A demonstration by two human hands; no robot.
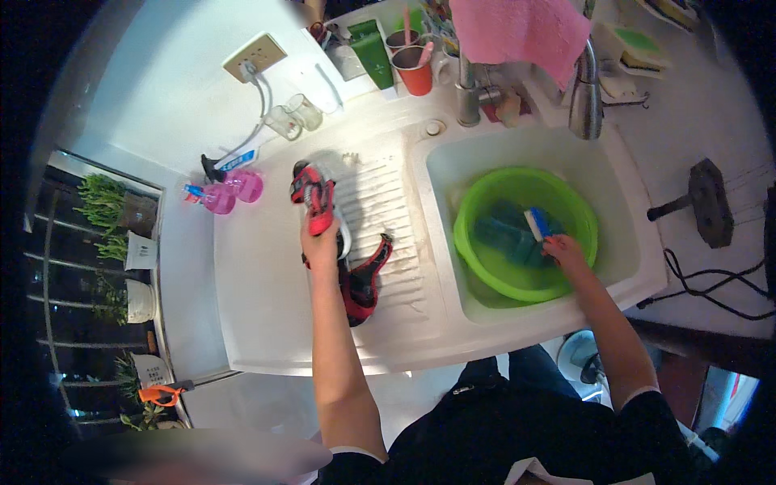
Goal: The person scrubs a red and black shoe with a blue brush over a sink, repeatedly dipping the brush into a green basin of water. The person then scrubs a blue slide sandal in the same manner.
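Observation:
On the sink's ribbed drainboard (388, 206), my left hand (321, 245) grips a red and black shoe (318, 200), which looks like a sandal with a pale sole. A second red and black shoe (362, 291) lies just below it, nearer the front edge. My right hand (564, 250) holds a blue scrubbing brush with white bristles (537, 224) over a green plastic basin (464, 242) inside the sink bowl. Dark teal cloth (506, 227) lies in the water in the basin. The fingers of my left hand are partly hidden by the shoe.
Pink spray bottles (245, 185) and two drinking glasses (284, 123) stand left of the drainboard. Behind are a red cup (415, 73), a faucet (587, 109) and a hanging pink cloth (518, 33). A black cable (703, 288) lies on the right counter.

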